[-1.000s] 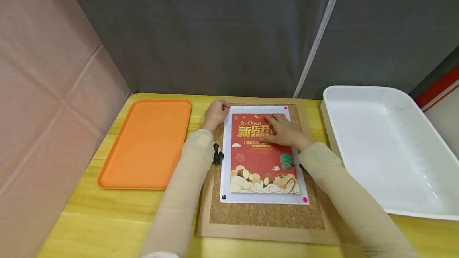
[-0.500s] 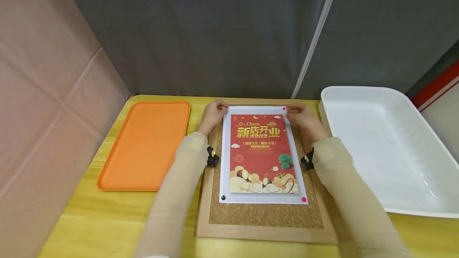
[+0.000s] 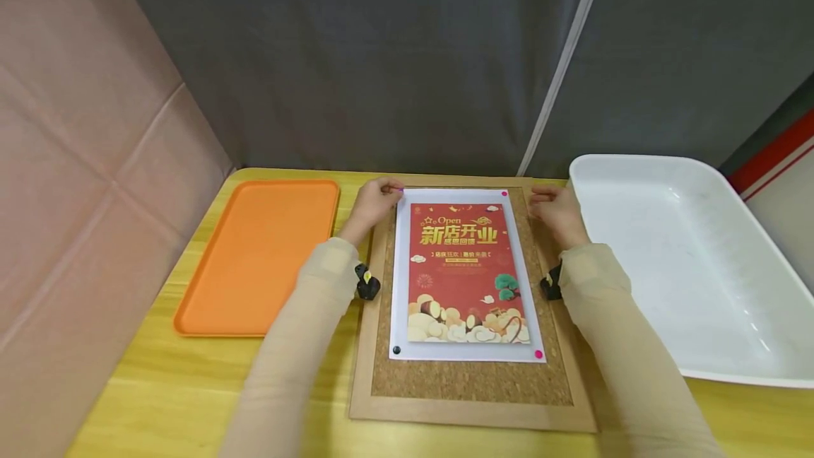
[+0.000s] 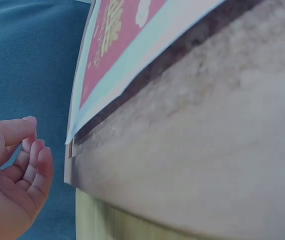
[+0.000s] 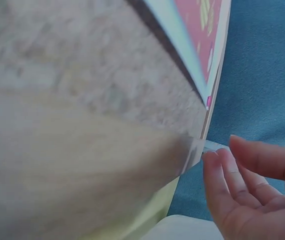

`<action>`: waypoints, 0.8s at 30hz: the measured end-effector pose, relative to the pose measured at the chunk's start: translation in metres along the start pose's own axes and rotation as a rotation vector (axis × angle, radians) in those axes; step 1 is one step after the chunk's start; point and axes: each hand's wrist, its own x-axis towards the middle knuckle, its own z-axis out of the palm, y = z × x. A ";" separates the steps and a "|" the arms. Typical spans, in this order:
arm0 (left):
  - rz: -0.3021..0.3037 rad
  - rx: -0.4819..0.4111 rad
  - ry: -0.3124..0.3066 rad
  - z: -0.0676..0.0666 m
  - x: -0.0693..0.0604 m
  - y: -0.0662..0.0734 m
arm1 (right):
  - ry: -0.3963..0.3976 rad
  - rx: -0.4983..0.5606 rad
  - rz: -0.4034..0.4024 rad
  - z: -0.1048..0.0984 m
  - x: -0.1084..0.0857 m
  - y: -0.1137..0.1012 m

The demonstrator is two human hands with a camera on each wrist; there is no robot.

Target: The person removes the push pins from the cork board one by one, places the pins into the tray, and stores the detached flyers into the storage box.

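A white-bordered sheet with a red printed poster (image 3: pixel 467 274) lies on a framed cork board (image 3: pixel 470 382). Pink pins mark its upper right (image 3: pixel 504 194) and lower right (image 3: pixel 538 354) corners, and a dark pin (image 3: pixel 396 350) its lower left. At the upper left corner, my left hand (image 3: pixel 375 205) pinches a small purple pin (image 3: pixel 401 191) between thumb and forefinger; the left wrist view hides the pin. My right hand (image 3: pixel 559 212) hovers by the board's upper right edge, fingers loosely bent, with a gap between thumb and fingertips (image 5: pixel 213 159) in the right wrist view.
An orange tray (image 3: pixel 263 260) lies left of the board on the yellow wooden table (image 3: pixel 172 387). On the right is a large white tub (image 3: pixel 674 267). Grey cloth (image 3: pixel 381 62) rises behind the table, and a pinkish padded wall (image 3: pixel 83 161) stands at the left.
My right hand has moved off the poster, past the upper right pink pin and outward to the board's edge. My left hand stays at the upper left corner, its wrist shifted slightly left.
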 end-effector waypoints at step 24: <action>-0.036 0.019 0.019 -0.055 -0.018 -0.022 | -0.077 -0.328 0.082 -0.008 -0.013 -0.007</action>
